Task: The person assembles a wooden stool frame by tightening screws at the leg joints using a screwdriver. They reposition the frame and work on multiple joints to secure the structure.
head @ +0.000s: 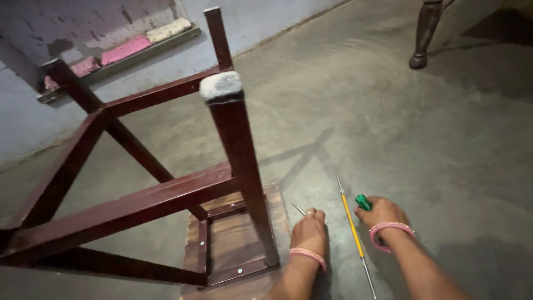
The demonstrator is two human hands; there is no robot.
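Note:
A dark red wooden stool [166, 194] stands upside down on the concrete floor, legs pointing up, its seat board [233, 244] flat on the ground. My left hand [310, 230] rests on the floor beside the seat's right edge, fingers curled around a thin nail or screw [298, 209] whose tip sticks out. My right hand [383, 214] lies on the floor to the right, closed over a green screwdriver handle [363, 202]. Between my hands lies a long thin yellow rod with metal ends [353, 230].
One stool leg has a white worn cap [221, 85]. A turned dark furniture leg [425, 33] stands at the top right. Along the far wall runs a low ledge with pink and pale pads [125, 50]. Grey concrete floor [416, 139] spreads to the right.

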